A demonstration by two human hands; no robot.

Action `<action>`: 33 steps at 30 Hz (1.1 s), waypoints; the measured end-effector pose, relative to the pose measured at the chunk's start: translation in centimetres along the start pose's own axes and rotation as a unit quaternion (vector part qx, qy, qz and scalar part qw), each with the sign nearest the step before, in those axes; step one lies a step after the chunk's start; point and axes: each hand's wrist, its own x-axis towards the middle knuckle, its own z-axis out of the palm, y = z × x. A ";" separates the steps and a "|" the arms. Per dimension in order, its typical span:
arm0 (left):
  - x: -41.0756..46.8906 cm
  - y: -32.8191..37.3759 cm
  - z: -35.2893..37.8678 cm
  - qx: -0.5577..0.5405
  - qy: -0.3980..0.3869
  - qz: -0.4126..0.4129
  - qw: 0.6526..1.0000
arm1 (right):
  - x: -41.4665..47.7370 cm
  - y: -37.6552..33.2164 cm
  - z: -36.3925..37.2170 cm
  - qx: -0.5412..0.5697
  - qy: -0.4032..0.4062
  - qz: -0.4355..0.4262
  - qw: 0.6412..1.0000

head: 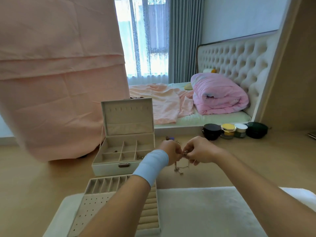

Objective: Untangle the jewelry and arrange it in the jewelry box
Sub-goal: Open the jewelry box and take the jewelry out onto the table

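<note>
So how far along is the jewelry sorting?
Early on. Done: box open, tray set out in front, a few small pieces in the box. In hand: left hand and right hand pinch a tangled chain. Left: that chain, plus more jewelry on the table behind the hands.

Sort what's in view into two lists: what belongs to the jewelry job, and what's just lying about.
Job:
- tangled chain, pinched by left hand and right hand
- open jewelry box
- lifted-out tray
- loose pieces behind the hands

Lying about:
- small jars
- dark pouch
- pink cloth
- white mat
</note>
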 end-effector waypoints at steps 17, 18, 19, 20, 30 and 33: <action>-1.9 -4.1 -2.4 0.107 0.078 0.052 0.990 | 0.5 -1.8 1.6 -0.124 0.000 -0.030 0.992; -2.2 -5.0 -3.2 0.088 0.089 0.038 0.991 | 1.0 -2.7 1.8 -0.131 0.015 -0.053 0.990; -2.5 -6.0 -4.0 0.060 0.099 0.024 0.993 | 1.5 -3.9 2.1 -0.137 0.024 -0.075 0.987; -2.8 -7.2 -4.8 0.032 0.107 0.012 0.994 | 2.2 -5.0 2.7 -0.138 0.028 -0.096 0.985; -4.2 -20.1 -9.0 0.040 0.186 -0.133 0.973 | 10.2 -15.9 10.4 -0.173 -0.029 -0.206 0.963; -4.2 -22.0 -8.4 0.021 0.182 -0.113 0.977 | 12.8 -18.1 12.7 -0.250 -0.038 -0.222 0.942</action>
